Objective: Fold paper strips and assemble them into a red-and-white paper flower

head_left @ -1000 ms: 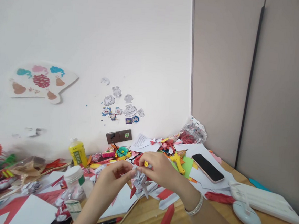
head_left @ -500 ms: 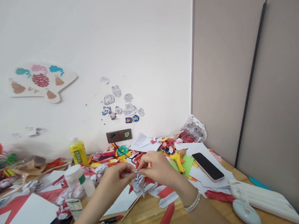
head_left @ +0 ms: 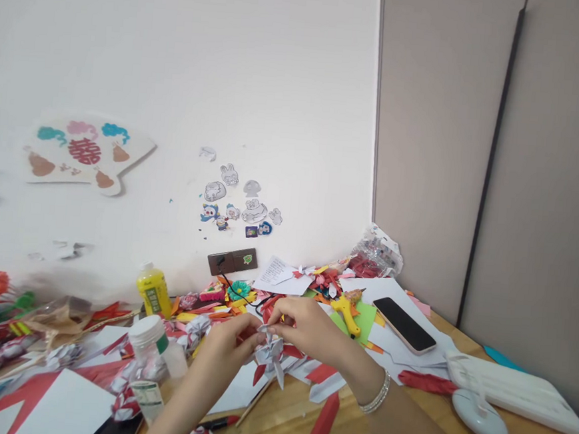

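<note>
A folded white paper piece with pointed petals (head_left: 273, 353) hangs between my hands above the wooden table (head_left: 298, 422). My left hand (head_left: 240, 340) pinches its upper part from the left. From the right, my right hand (head_left: 294, 321) pinches the same part, the fingertips of both hands almost meeting. A red paper tip (head_left: 259, 374) shows just under the folded paper. Below lie a thin wooden stick (head_left: 253, 403) and a black and red pen (head_left: 220, 423). How the paper is folded at the fingertips is hidden.
A phone (head_left: 404, 325), a yellow glue gun (head_left: 347, 314), a white keyboard (head_left: 511, 388) and a mouse (head_left: 479, 416) lie to the right. Left stand a yellow bottle (head_left: 154, 291) and a clear jar with a white lid (head_left: 146, 333). Paper scraps cover much of the table.
Both hands stay at the folded paper, their fingertips shifting slightly upward. More of the paper's petals show below them. The whole view has moved a little.
</note>
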A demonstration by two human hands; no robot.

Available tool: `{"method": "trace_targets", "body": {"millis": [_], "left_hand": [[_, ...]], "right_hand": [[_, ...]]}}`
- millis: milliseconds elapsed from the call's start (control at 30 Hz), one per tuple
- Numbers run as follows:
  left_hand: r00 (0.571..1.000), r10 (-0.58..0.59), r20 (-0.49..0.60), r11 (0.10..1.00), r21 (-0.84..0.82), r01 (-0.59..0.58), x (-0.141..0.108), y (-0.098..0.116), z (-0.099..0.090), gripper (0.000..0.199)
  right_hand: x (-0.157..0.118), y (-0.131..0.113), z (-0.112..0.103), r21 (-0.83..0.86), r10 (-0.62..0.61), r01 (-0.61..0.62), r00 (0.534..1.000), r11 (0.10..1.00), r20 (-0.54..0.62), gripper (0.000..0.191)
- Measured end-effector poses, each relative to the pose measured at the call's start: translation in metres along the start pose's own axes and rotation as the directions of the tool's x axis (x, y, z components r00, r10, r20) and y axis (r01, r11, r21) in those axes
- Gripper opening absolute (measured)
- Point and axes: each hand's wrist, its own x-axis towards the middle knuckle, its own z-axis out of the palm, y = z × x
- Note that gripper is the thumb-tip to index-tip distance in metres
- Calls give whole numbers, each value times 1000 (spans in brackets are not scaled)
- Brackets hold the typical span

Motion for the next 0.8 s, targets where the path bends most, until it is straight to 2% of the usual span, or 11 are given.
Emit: {"method": "trace_targets", "body": {"millis": [167,300,400,567,800], "left_hand": [[1000,-12,-22,997,-73,10,-2,6,-2,12],[999,-21,-27,999,-45,20,-4,11,-4,11],[999,19,-45,999,40,-17,-5,13,-4,14],[994,89,-65,987,137,-80,-8,12,-3,14],[995,94,-44,980,179,-85,-8,9,1,11]], "right_hand": [[1,0,0,222,147,-155,988,962,52,10],[0,0,1,314,178,-188,982,931,59,7],[-1,-2,1,286,140,-139,990,948,15,6],[-1,-5,1,200,11,-1,999,980,-51,13],[1,-1,-3,173,81,-90,995,981,57,13]]}}
